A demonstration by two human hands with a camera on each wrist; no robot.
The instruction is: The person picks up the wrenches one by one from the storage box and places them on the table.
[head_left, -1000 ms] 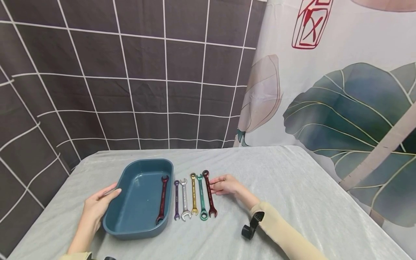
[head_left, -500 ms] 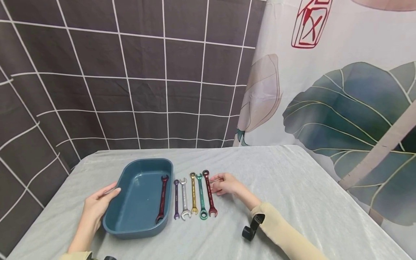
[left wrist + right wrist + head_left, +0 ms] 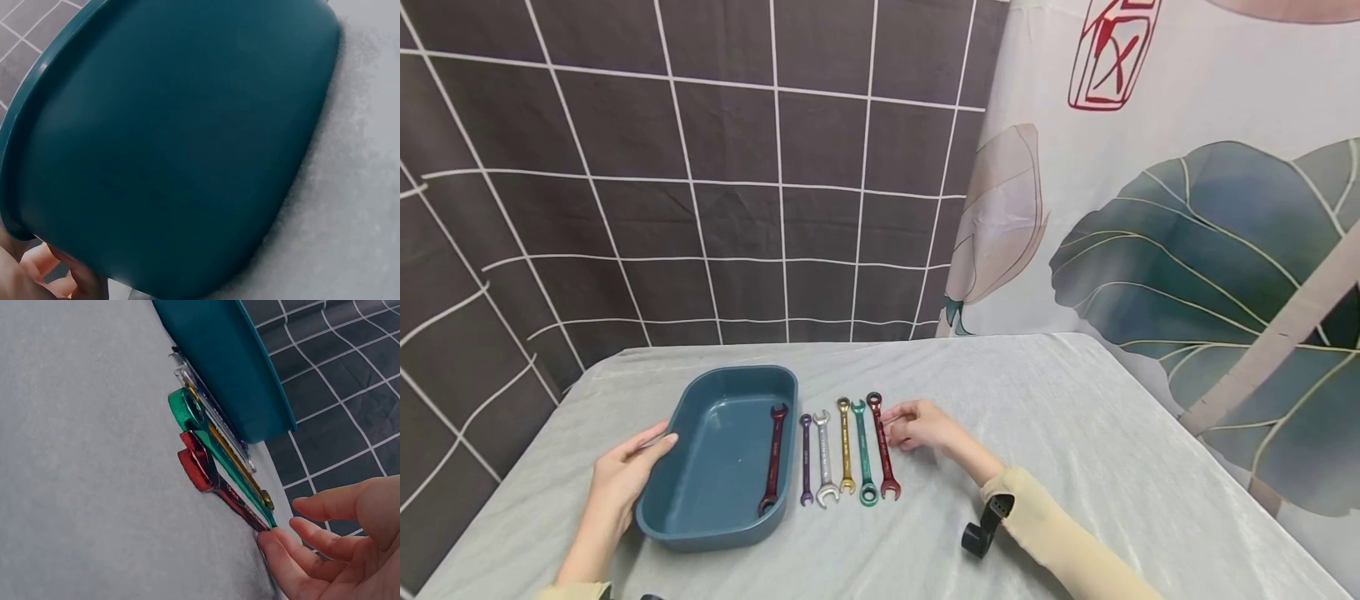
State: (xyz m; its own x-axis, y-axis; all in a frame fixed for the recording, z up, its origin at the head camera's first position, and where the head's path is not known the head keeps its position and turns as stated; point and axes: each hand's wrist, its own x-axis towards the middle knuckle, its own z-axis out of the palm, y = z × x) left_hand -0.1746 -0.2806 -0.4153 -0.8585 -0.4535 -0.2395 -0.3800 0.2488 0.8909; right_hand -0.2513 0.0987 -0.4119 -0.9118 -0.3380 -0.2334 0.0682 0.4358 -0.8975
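Observation:
My left hand (image 3: 620,481) holds the left rim of a blue oval-cornered tub (image 3: 718,542), its thumb over the edge. In the left wrist view, curled fingers (image 3: 40,265) show beneath the tub's outer wall (image 3: 169,144). A dark red open-end wrench (image 3: 775,458) lies inside the tub along the right wall. Beside the tub is a row of wrenches: purple (image 3: 807,462), silver (image 3: 824,458), gold (image 3: 846,446), green (image 3: 863,454) and dark red (image 3: 883,450). At the row's right end, my right hand (image 3: 921,425) has loosely bent fingers, with fingertips right at that red wrench's edge.
A grey cloth (image 3: 1037,400) covers the table. Behind it hangs a dark curtain (image 3: 737,225) with white grid lines, and to the right a white curtain (image 3: 1187,250) with leaf prints. A black wrist camera (image 3: 977,537) sits low beside the right sleeve.
The right fingers have bent slightly at the red wrench's edge. The tub, the wrenches and the left hand stay in place; the whole view shifts very slightly.

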